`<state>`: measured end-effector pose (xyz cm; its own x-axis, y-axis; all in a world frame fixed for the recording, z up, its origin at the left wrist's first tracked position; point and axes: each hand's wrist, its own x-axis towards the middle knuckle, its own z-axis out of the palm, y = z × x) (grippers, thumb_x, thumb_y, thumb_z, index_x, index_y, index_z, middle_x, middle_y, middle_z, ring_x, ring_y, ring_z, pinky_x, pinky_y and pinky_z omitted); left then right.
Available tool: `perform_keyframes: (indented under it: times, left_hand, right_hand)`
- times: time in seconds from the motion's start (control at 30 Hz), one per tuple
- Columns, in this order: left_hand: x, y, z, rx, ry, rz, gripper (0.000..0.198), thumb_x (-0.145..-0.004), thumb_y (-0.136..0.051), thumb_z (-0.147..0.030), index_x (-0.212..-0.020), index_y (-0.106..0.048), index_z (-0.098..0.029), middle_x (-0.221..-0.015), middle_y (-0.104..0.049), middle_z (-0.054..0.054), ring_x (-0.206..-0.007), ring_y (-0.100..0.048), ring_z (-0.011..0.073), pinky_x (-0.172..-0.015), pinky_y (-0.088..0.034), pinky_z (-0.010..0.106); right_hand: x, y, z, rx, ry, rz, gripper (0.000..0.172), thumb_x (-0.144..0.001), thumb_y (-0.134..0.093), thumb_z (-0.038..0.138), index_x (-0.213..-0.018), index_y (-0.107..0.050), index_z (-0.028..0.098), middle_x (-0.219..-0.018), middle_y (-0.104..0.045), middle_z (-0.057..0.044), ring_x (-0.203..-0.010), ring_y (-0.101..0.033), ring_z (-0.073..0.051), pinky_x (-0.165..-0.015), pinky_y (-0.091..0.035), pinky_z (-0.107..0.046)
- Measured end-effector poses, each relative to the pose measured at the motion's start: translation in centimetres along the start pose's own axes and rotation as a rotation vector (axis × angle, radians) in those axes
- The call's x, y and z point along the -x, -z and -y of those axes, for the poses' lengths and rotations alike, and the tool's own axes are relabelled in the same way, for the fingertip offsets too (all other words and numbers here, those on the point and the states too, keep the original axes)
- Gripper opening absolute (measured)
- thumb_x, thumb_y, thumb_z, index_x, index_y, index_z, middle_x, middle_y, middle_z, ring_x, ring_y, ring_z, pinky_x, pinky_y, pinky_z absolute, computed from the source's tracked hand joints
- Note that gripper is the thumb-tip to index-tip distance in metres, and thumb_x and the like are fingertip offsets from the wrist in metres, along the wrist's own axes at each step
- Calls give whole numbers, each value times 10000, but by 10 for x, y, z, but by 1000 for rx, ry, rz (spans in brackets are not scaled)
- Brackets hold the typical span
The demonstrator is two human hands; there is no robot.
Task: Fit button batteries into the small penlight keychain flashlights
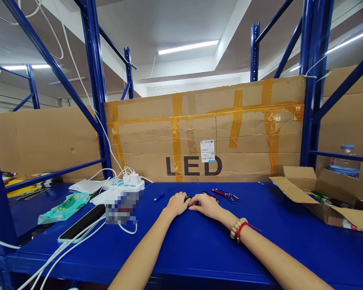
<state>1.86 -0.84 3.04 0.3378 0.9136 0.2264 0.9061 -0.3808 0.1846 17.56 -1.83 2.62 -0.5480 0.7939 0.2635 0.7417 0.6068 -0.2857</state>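
Note:
My left hand (177, 204) rests on the blue shelf top, its fingers curled down. Close against it is my right hand (207, 206), thumb and fingers drawn together. Between the fingertips of both hands a short dark piece (187, 198) shows; most of it is hidden, and its kind cannot be made out. A blue pen-like piece (159, 197) lies to the left of my left hand. Just beyond my right hand are several slim red and blue pen-like pieces (226, 194), some partly covered by the hand.
A phone (81, 224), white cables, a power strip (130, 185) and a green packet (65, 207) lie on the left. An open cardboard box (323, 197) with small items stands right. A cardboard panel marked LED (196, 133) closes the back; blue posts flank it.

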Motion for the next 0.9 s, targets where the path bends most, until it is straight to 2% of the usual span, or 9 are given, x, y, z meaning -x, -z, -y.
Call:
perform_keyframes:
  times: [0.23, 0.43, 0.6, 0.9]
  left_hand:
    - [-3, -5, 3, 48, -12, -43, 261, -909, -538, -286, -1135, -559, -156, -1148, -588, 83, -970, -603, 214, -821, -509, 421]
    - [3, -1, 5, 162, -114, -108, 282, -911, -536, -283, -1163, -540, -157, -1146, -588, 84, -963, -608, 214, -811, -515, 416]
    - [2, -1, -1, 231, -224, -139, 263, -915, -528, -280, -1146, -551, -156, -1131, -596, 81, -958, -609, 210, -816, -513, 416]
    - [-2, -5, 1, 276, -258, -177, 240, -917, -525, -279, -1121, -566, -159, -1123, -601, 78, -950, -609, 203, -819, -512, 410]
  right_hand:
    - [3, 5, 7, 65, -131, -35, 223, -907, -530, 335, -1029, -600, 162, -1052, -614, -58, -908, -600, -173, -796, -504, -372]
    - [4, 10, 5, 50, -168, -235, 212, -914, -523, 306, -1049, -592, 157, -1063, -609, -60, -912, -600, -173, -800, -505, -377]
    - [4, 13, 4, -2, -150, -404, 196, -926, -502, 298, -1026, -599, 160, -1041, -618, -55, -871, -606, -155, -775, -516, -352]
    - [4, 12, 3, -32, -85, -477, 180, -927, -503, 296, -955, -615, 157, -944, -638, -34, -762, -609, -123, -713, -523, -310]
